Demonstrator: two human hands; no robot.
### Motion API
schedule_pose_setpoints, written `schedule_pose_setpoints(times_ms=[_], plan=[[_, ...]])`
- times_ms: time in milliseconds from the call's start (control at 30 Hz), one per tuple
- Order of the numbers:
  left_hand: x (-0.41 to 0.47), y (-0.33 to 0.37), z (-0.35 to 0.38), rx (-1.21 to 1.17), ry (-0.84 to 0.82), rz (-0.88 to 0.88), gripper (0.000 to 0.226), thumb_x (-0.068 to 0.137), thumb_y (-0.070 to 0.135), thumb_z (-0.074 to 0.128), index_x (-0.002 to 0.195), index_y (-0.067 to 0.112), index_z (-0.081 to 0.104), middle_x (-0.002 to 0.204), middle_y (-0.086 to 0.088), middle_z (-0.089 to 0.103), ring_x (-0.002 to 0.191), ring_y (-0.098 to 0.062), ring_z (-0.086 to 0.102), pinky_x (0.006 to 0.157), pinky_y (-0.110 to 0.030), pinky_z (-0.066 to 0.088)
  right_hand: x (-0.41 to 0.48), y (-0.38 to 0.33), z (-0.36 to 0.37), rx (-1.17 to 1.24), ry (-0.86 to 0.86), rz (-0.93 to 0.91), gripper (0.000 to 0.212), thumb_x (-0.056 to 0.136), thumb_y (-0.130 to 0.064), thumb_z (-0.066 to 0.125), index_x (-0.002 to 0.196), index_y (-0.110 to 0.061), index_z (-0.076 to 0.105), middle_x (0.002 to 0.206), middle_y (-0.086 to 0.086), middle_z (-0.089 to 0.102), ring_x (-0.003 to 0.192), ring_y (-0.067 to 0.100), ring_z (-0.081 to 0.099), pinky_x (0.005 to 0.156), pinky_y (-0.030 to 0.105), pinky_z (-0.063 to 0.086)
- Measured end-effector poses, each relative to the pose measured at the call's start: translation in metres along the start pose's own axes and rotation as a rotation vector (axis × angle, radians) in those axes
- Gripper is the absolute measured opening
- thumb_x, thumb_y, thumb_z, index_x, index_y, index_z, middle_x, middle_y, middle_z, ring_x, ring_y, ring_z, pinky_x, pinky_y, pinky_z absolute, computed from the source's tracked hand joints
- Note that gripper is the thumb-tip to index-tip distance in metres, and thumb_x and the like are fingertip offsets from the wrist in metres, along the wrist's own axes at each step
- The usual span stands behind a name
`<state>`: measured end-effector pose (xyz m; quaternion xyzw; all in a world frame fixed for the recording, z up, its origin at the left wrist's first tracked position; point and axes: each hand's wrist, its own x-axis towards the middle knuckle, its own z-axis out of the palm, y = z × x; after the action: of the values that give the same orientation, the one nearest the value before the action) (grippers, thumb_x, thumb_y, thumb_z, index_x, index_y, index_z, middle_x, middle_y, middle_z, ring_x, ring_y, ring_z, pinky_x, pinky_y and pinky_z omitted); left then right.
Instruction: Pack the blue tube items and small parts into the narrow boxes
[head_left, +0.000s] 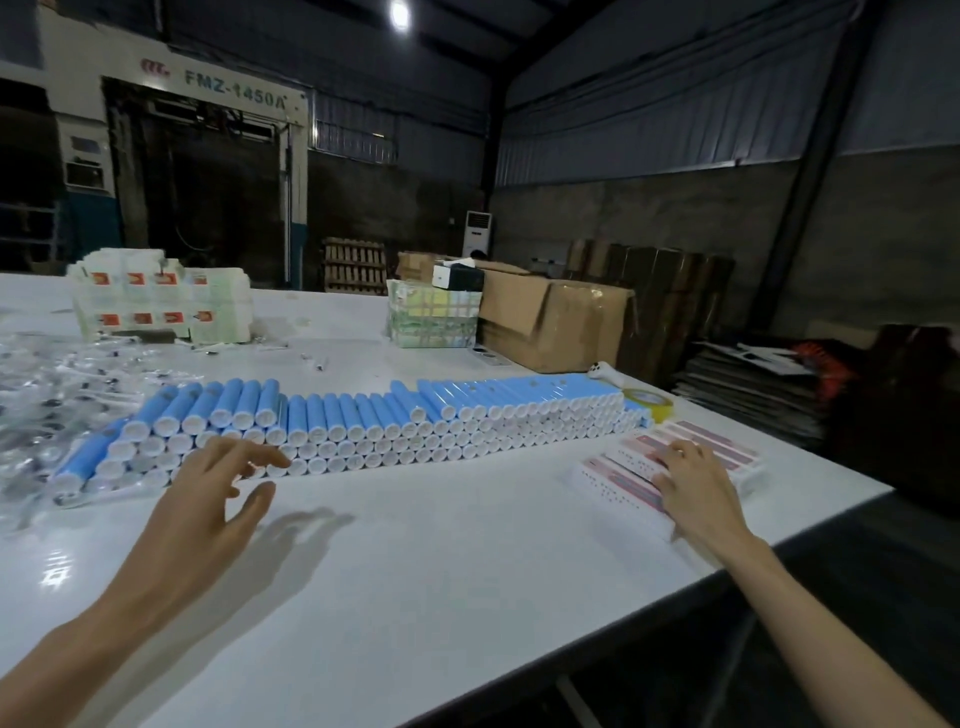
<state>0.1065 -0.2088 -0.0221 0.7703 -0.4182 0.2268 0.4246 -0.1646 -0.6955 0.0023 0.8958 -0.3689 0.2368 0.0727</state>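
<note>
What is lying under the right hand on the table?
The right hand rests, fingers spread, on flat narrow boxes, white with red print, lying side by side. The parts beneath the palm are covered.

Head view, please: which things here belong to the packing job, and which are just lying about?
Job: stacked blue white-capped tubes; flat red-and-white narrow boxes; clear bagged small parts.
Lying about: yellow tape roll; brown cardboard carton.
</note>
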Motion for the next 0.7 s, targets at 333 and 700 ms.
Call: schedule_pose_setpoints(times_ms=[333,700], plan=[[-0.002,-0.001,-0.002,0.007,-0.026,-0.025,0.038,0.097,0.003,0.071,0.111,0.038,0.068,0.117,0.019,0.060,0.107,-0.001,0.054,0.080,-0.026,0.046,0.007,-0.017,0.009,-0.030,0.042,0.032,0.038,0.103,-0.020,0.060,0.141,-0.015,0.060,0.139,0.006,0.059,0.127,0.022,0.053,0.109,0.036,0.044],[-0.001,0.014,-0.015,0.114,-0.001,-0.088,0.021,0.103,0.017,0.065,0.110,0.037,0.064,0.100,0.020,0.064,0.096,-0.007,0.061,0.077,-0.031,0.053,-0.037,-0.289,-0.009,0.985,0.063,-0.411,0.013,0.103,-0.018,0.058,0.104,-0.024,0.070,0.081,-0.009,0.067,0.072,0.009,0.060,0.067,0.026,0.049]])
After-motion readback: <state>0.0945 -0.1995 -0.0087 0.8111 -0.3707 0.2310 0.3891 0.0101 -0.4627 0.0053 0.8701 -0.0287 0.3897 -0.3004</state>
